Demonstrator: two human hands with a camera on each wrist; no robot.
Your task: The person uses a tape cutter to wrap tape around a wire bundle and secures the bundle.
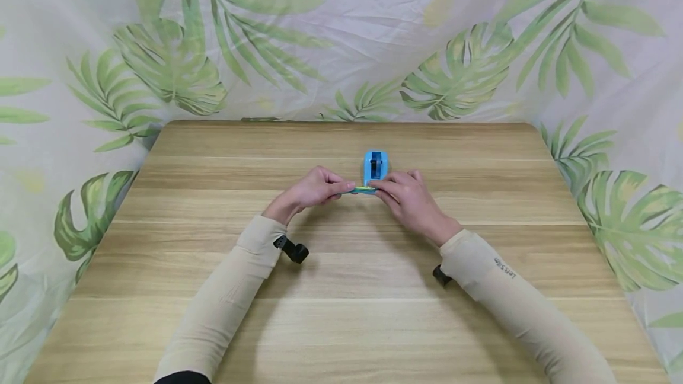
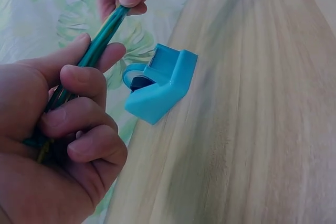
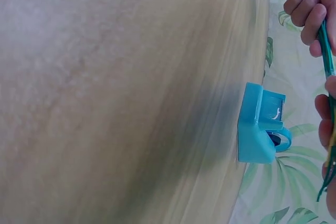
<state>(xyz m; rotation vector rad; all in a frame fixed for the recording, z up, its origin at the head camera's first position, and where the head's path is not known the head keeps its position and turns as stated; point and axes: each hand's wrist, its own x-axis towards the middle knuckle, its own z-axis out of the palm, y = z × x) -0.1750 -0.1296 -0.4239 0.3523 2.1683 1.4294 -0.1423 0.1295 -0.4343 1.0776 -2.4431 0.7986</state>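
A slim bundle of thin green and yellow strands point(image 2: 100, 40), like wires, is stretched between both hands above the table. My left hand point(image 1: 315, 187) grips it, with curled fingers round its lower length in the left wrist view. Thumb and fingers of my right hand point(image 1: 412, 199) pinch the other end. Loose strand tips point(image 3: 326, 184) stick out past the right fingers in the right wrist view. Just behind the bundle stands a blue tape dispenser point(image 2: 163, 98), its toothed cutting edge and tape roll visible. Neither hand grips it.
The wood-grain table point(image 1: 341, 277) stretches out under both arms. A leaf-patterned cloth point(image 1: 299, 34) hangs behind it and along the sides. A black wrist strap mount point(image 1: 292, 249) sits on the left sleeve, and another point(image 1: 441, 276) on the right.
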